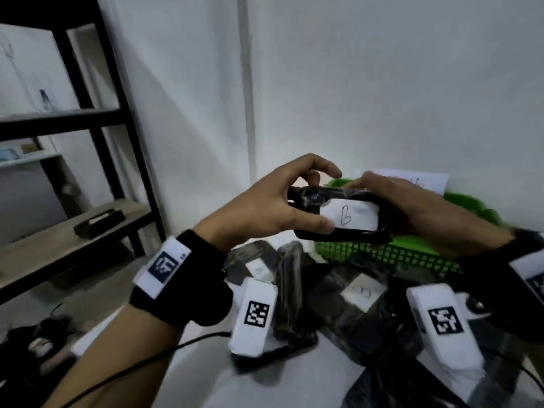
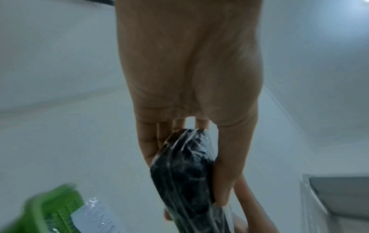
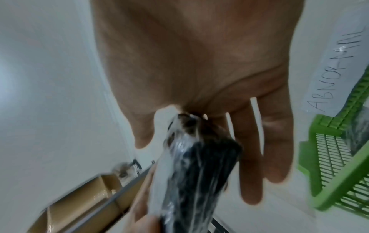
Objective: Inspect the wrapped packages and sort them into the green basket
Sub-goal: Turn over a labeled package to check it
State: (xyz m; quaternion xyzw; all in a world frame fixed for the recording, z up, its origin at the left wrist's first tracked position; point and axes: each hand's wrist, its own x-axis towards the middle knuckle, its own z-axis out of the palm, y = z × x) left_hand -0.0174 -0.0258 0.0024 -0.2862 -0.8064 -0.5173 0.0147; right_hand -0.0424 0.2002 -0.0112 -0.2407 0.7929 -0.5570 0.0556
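Observation:
Both hands hold up one black package (image 1: 341, 214) wrapped in clear film, with a white label marked in pen facing me. My left hand (image 1: 273, 207) grips its left end, thumb on the front and fingers curled behind. My right hand (image 1: 412, 207) grips the right end. The same package (image 2: 185, 173) (image 3: 199, 173) shows edge-on between fingers and thumb in both wrist views. Behind and below it stands the green basket (image 1: 391, 254) (image 3: 339, 165) (image 2: 52, 208). Several more wrapped black packages (image 1: 353, 293) lie on the white table in front of the basket.
A white paper sign (image 1: 412, 179) (image 3: 335, 66) with handwriting hangs on the wall above the basket. A black metal shelf (image 1: 88, 122) stands at the left, with a wooden board (image 1: 44, 245) carrying a dark package. A black cable (image 1: 147, 366) runs across the table's front.

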